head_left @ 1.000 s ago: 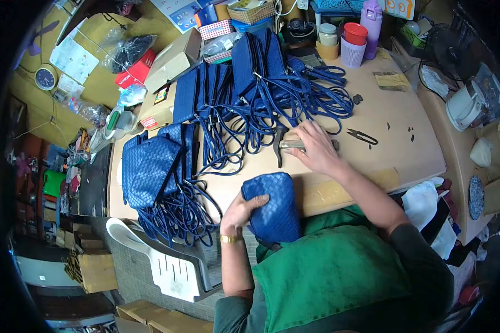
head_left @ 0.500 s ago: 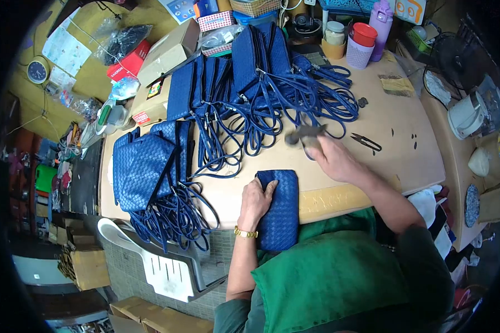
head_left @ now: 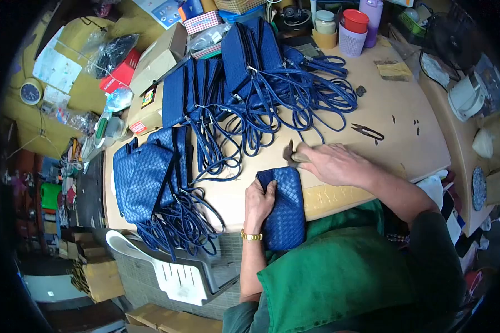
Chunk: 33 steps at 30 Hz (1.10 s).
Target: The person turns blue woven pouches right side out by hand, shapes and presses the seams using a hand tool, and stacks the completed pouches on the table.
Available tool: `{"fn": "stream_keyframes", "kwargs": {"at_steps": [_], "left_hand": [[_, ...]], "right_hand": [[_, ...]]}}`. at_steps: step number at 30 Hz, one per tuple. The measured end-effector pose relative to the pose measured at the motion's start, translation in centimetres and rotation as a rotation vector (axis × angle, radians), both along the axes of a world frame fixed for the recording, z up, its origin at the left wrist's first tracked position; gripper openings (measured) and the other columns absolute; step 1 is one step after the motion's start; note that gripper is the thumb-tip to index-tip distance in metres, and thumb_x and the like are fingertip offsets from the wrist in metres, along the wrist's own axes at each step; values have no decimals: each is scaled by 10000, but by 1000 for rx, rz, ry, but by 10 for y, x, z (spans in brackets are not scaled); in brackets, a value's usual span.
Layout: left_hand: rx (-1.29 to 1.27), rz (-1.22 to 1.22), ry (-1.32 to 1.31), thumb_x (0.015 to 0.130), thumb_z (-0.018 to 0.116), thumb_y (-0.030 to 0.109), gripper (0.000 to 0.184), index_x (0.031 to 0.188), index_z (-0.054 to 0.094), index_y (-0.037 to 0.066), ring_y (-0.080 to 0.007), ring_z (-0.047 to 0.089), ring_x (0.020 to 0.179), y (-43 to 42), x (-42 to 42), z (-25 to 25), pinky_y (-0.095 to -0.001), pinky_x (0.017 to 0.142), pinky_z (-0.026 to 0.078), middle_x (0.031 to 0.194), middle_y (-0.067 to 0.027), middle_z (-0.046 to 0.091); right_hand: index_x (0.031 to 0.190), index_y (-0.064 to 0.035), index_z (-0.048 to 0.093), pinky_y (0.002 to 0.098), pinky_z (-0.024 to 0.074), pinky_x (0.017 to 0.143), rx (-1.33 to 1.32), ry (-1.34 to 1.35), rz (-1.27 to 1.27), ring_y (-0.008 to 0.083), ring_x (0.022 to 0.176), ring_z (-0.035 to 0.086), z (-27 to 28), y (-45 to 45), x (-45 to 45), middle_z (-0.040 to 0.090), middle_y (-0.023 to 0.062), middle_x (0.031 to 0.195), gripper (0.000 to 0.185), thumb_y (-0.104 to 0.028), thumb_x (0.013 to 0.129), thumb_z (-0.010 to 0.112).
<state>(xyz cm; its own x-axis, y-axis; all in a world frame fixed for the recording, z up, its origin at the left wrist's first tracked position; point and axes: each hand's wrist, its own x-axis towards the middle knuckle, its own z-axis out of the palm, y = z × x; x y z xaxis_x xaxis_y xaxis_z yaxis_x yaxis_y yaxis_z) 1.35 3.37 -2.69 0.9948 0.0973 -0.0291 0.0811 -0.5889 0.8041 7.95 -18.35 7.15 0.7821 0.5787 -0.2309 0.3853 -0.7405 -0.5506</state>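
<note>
A blue woven pouch [head_left: 285, 208] lies over the near edge of the table, its lower part hanging toward my lap. My left hand [head_left: 259, 201] grips its left side near the top, thumb on the front and the fingers mostly hidden. Just beyond the pouch's top edge, my right hand [head_left: 336, 164] is closed round the short handle of a hammer [head_left: 288, 154]. The hammer's dark head is low over the table, close to the pouch's upper edge; whether it touches anything I cannot tell.
Finished-looking blue woven bags [head_left: 144, 177] with looped straps pile up at the left, and more blue bags [head_left: 247, 61] stand at the back. Thread snips [head_left: 368, 132] lie right of the straps. A lilac cup [head_left: 352, 41] stands behind. A white plastic chair [head_left: 178, 280] is below left.
My right hand has brought the hammer down and nearer to the pouch's top edge. My left hand keeps its grip on the pouch. The whole view has shifted slightly.
</note>
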Motion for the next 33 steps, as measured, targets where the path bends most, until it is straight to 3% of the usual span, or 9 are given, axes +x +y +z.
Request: {"fn": "stream_keyframes", "kwargs": {"at_steps": [3, 5, 13, 14, 18, 20, 23, 30, 33], "left_hand": [[-23, 30, -19, 881, 640, 144, 194, 984, 633, -20, -362, 672, 782, -3, -2, 4, -393, 708, 509, 834, -218, 681], [-44, 49, 7, 884, 638, 147, 195, 986, 635, -19, -350, 676, 783, -4, -4, 2, -389, 711, 510, 840, -216, 684], [-70, 146, -26, 892, 629, 150, 201, 980, 642, -30, -321, 683, 783, -5, -3, -1, -378, 709, 511, 844, -214, 689], [-52, 140, -35, 906, 638, 172, 231, 984, 647, -45, -203, 667, 777, -7, -3, 1, -334, 730, 501, 870, -168, 708], [-40, 127, -88, 889, 634, 153, 221, 960, 635, -56, -334, 681, 766, -5, -1, -7, -378, 688, 510, 829, -237, 679], [-78, 162, -72, 885, 655, 166, 242, 949, 635, -67, -279, 685, 752, -4, -3, -11, -356, 688, 512, 821, -219, 690], [-145, 172, 39, 876, 684, 179, 257, 958, 641, -60, -189, 670, 755, -7, -3, 5, -318, 710, 513, 835, -159, 709], [-354, 161, -41, 873, 699, 168, 279, 1036, 616, -43, -142, 636, 789, 5, -12, -14, -275, 740, 510, 911, -76, 693], [-860, 315, -42, 891, 668, 141, 315, 1143, 565, -18, -145, 634, 835, 13, -26, -9, -278, 764, 526, 997, -74, 658]], "right_hand": [[1188, -43, 428, 537, 471, 759, 165, -85, -87, 454, 859, 617, -15, 5, -3, 639, 242, 851, 299, -232, 964, 489], [1226, -48, 428, 523, 467, 763, -23, 21, -9, 451, 880, 608, -48, 2, 0, 636, 254, 920, 355, -276, 964, 501], [1193, -37, 448, 527, 465, 807, -54, 80, -65, 440, 927, 613, -23, -1, -12, 641, 254, 946, 346, -311, 982, 453], [1207, -31, 444, 526, 465, 796, -111, 68, 6, 440, 912, 615, -16, -13, -7, 639, 256, 936, 357, -308, 982, 452], [1227, -23, 438, 532, 470, 808, 30, 25, -168, 418, 928, 623, 12, -7, -14, 635, 267, 949, 367, -290, 976, 463], [1219, -22, 439, 531, 478, 790, 42, -34, -118, 420, 908, 628, -52, -7, -20, 639, 263, 927, 363, -289, 974, 467], [1223, -28, 442, 534, 495, 732, -19, -26, -14, 420, 843, 640, -34, -12, -2, 643, 247, 887, 358, -274, 965, 478], [1336, -146, 444, 490, 506, 674, -100, -469, -150, 360, 765, 619, -59, -17, 21, 477, 184, 1002, 401, -253, 952, 485], [1369, -190, 438, 451, 474, 734, -105, -802, -46, 311, 901, 577, -81, -14, 12, 490, 152, 1019, 445, -241, 934, 520]]}}
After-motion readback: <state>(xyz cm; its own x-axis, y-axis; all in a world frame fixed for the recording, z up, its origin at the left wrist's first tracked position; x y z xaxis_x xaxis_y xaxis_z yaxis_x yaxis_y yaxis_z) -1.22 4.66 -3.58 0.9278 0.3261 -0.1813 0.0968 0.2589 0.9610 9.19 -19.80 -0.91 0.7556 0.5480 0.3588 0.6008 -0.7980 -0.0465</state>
